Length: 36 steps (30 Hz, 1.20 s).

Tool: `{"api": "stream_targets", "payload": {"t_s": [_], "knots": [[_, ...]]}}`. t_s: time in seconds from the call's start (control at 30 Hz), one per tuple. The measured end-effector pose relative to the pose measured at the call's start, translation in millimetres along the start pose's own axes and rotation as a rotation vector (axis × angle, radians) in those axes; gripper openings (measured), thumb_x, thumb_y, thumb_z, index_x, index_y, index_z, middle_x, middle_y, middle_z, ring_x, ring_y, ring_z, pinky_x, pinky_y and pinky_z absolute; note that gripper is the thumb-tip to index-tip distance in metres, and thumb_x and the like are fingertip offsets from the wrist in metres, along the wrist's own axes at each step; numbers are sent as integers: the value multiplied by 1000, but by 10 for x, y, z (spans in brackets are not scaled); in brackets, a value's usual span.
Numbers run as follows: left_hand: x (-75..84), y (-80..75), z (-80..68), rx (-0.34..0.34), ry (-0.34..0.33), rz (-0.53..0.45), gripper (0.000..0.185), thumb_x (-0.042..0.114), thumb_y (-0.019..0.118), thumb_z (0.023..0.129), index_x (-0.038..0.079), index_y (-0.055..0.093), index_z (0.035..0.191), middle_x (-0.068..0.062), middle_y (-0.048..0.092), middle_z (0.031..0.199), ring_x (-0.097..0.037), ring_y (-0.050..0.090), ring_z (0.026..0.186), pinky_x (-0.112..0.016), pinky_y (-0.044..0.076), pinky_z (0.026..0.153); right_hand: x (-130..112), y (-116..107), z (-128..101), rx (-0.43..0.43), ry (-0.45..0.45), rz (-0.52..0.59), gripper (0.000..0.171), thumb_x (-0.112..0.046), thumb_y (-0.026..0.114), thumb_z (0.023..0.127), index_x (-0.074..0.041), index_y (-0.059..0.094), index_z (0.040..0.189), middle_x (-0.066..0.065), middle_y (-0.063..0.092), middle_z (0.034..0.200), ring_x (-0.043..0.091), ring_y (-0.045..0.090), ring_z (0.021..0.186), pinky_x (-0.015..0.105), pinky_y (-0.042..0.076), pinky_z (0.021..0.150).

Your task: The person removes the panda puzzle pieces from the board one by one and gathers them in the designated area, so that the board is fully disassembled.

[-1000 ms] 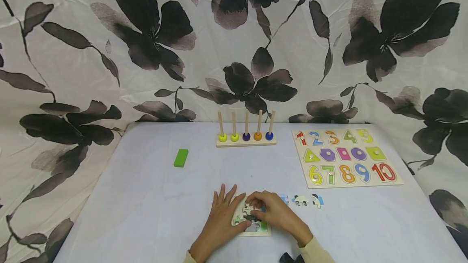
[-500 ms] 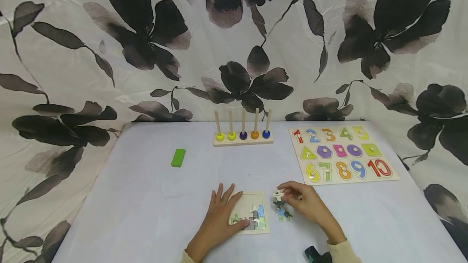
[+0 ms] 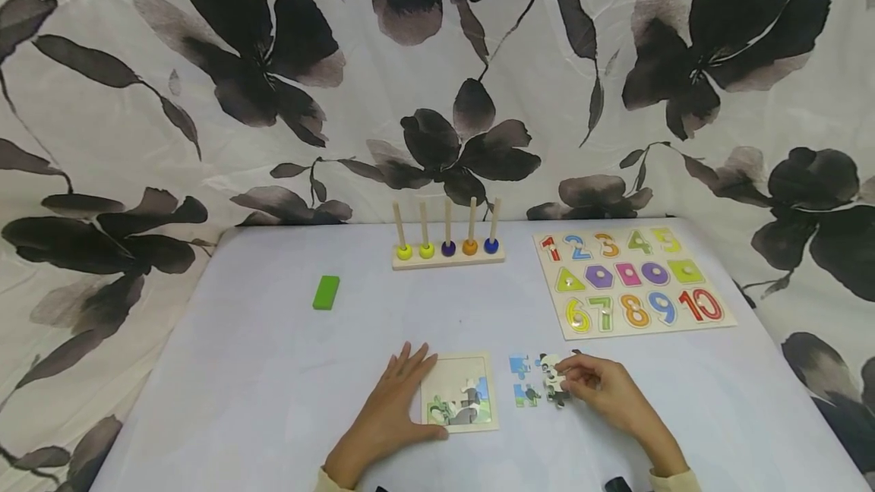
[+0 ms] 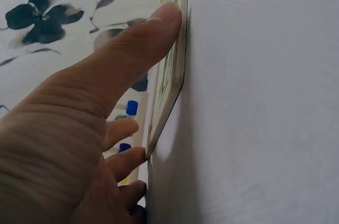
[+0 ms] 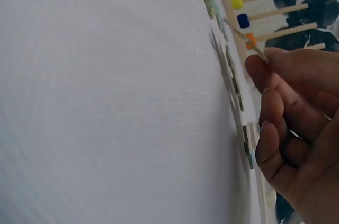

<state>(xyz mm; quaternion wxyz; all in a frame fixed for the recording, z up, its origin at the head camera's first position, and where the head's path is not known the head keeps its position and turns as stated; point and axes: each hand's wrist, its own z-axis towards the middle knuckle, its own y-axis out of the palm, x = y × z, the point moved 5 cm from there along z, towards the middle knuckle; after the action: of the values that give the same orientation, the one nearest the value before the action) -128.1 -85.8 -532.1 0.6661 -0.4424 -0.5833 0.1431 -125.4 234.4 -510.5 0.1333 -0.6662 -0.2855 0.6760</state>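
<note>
The left hand (image 3: pixel 386 417) lies flat, fingers (image 4: pixel 139 43) straight against the puzzle tray (image 3: pixel 459 392), seemingly steadying it on the bench (image 3: pixel 273 370), while the right hand (image 3: pixel 604 389) fingers pinch a loose puzzle piece (image 3: pixel 552 381) just right of it.

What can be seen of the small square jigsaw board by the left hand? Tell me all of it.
The small square jigsaw board looks like pale wood or card and lies flat on the white table. Its upper part is bare; a few printed pieces in green, blue and grey fill its lower edge. The left hand rests flat against its left side, thumb at its near corner.
</note>
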Motion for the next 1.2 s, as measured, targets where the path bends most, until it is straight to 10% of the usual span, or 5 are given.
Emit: {"api": "stream_targets", "payload": {"t_s": [1.2], "knots": [[-43,-47,71,17,-25,39,100,51,83,64,17,40,147,-6,22,158,-31,8,147,-50,10,118,-93,82,20,53,-11,-204,14,-2,71,82,-13,69,90,-11,51,65,1,43,56,19,39,50]]}}
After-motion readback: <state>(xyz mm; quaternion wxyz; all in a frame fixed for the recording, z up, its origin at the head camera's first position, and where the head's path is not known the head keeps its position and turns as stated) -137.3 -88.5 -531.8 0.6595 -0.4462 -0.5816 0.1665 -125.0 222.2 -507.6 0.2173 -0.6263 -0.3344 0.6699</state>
